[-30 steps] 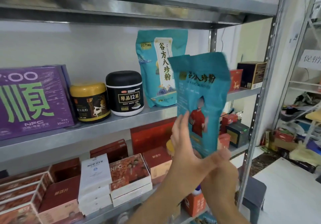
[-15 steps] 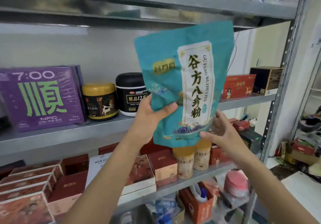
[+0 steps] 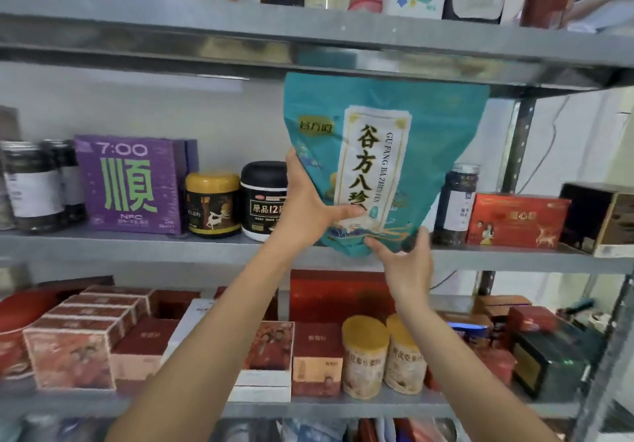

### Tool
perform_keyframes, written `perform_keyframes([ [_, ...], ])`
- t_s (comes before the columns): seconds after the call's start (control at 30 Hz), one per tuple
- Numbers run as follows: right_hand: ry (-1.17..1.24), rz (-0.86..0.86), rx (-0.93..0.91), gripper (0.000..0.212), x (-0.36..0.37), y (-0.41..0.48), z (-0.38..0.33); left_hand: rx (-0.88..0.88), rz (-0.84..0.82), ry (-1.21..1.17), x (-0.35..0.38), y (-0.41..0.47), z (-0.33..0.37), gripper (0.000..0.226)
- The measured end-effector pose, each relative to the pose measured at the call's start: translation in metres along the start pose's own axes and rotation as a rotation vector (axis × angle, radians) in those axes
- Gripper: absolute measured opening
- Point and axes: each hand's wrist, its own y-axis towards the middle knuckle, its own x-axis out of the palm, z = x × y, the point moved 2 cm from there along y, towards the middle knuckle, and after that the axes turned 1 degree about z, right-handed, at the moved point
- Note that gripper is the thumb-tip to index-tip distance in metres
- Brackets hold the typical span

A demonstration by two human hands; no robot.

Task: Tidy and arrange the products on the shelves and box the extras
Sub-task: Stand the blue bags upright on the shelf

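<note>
A teal pouch with a white label panel stands upright at the front of the middle metal shelf. My left hand grips its lower left side, thumb across the front. My right hand holds its bottom right corner from below, fingers spread around the base. The pouch covers part of the black jar and whatever stands behind it.
On the middle shelf stand a purple box, a yellow-lidded jar, a dark glass jar, a red box and a black box. The lower shelf holds red cartons and two round canisters. Bottles line the top shelf.
The pouch was turned from its back to its front, then carried up and right to the middle shelf. Both hands moved with it; the view shifted left and up.
</note>
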Motion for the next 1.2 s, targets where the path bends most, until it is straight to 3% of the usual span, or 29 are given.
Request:
perform_keyframes([
  [0.17, -0.314, -0.018, -0.067, 0.074, 0.014, 0.002, 0.006, 0.007, 0.147, 0.082, 0.011, 0.011, -0.007, 0.089],
  [0.33, -0.257, -0.031, -0.075, 0.084, 0.020, 0.010, 0.003, -0.014, 0.194, 0.089, 0.018, 0.024, -0.019, 0.087],
  [0.47, -0.259, 0.022, -0.195, 0.085, 0.023, 0.010, 0.000, -0.005, 0.200, 0.160, 0.025, 0.032, -0.027, 0.097],
  [0.57, -0.420, 0.068, -0.476, 0.083, 0.024, 0.004, 0.003, 0.041, 0.176, 0.208, 0.030, 0.037, -0.034, 0.096],
  [0.63, -0.555, -0.010, -0.745, 0.081, 0.028, 0.000, 0.011, 0.050, 0.146, 0.231, 0.033, 0.039, -0.037, 0.094],
  [0.7, -0.653, -0.089, -0.849, 0.075, 0.034, -0.003, 0.024, 0.034, 0.112, 0.254, 0.036, 0.042, -0.040, 0.095],
  [0.8, -0.720, -0.122, -0.823, 0.068, 0.037, -0.001, 0.038, 0.018, 0.112, 0.314, 0.035, 0.047, -0.040, 0.118],
  [0.9, -0.763, -0.157, -0.843, 0.059, 0.037, 0.005, 0.043, 0.157, 0.165, 0.495, 0.029, 0.052, -0.033, 0.140],
  [1.0, -0.804, -0.159, -0.838, 0.053, 0.040, 0.007, 0.046, 0.254, 0.078, 0.663, 0.026, 0.059, -0.030, 0.139],
  [1.2, -0.887, -0.164, -0.752, 0.057, 0.049, 0.012, 0.045, 0.172, 0.039, 0.868, 0.028, 0.069, -0.038, 0.131],
])
